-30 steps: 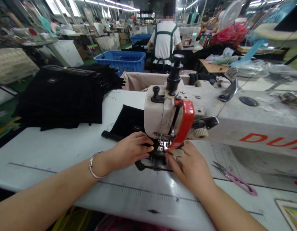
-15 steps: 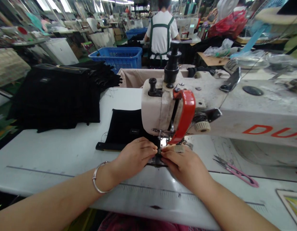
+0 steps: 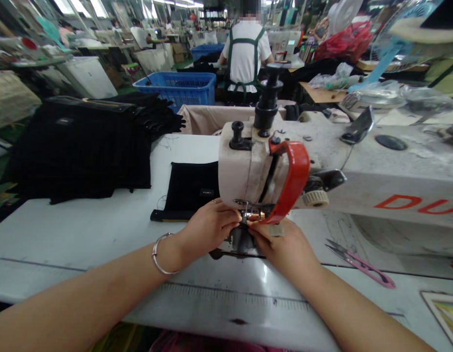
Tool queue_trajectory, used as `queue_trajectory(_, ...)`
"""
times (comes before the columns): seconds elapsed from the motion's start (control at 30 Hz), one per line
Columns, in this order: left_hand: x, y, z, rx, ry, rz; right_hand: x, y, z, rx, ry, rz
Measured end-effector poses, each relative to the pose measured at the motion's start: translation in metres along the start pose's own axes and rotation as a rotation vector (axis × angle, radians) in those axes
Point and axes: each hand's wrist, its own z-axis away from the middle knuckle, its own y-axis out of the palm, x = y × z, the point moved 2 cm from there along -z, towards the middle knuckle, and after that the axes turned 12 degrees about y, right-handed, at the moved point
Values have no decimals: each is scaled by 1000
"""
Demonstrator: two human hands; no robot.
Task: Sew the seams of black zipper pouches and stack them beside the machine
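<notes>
A black fabric piece [image 3: 188, 188] with a small label lies flat on the white sewing table, its right part hidden behind the head of the sewing machine [image 3: 236, 171]. My left hand [image 3: 212, 226], a silver bangle at its wrist, pinches the near edge of this fabric just left of the needle. Close on the other side of the needle, my right hand [image 3: 287, 244] has its thumb and fingers pressed together at the fabric's edge, partly behind the red guard [image 3: 294, 178]. The fingertips nearly meet under the machine head.
Pink-handled thread snips [image 3: 362, 264] lie right of my right hand. A tall stack of black fabric pieces [image 3: 76, 146] covers the table's left back. Beyond are a cloth-lined bin [image 3: 202, 120], a blue basket [image 3: 175, 84] and a seated co-worker [image 3: 244, 54].
The black fabric has shifted slightly away from me under the machine head, and both hands have moved slightly forward with it. More of the metal plate before the needle shows.
</notes>
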Motion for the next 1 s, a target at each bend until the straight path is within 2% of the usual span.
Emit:
queue_trajectory(0.37, 4, 4, 1, -24, -6, -29, 1, 3, -3, -12, 32, -1)
queue_trajectory(0.57, 7, 8, 3, 2, -72, -40, -3, 7, -3, 6, 58, -35)
queue_trajectory(0.77, 11, 13, 10, -28, -76, -72, -2, 13, -2, 9, 129, -15)
queue_trajectory(0.87, 18, 17, 17, -46, -54, -85, 1, 16, -4, 4, 145, 31)
queue_trajectory(1.0, 33, 26, 26, -14, -96, -70, 3, 17, -9, -17, 148, 77)
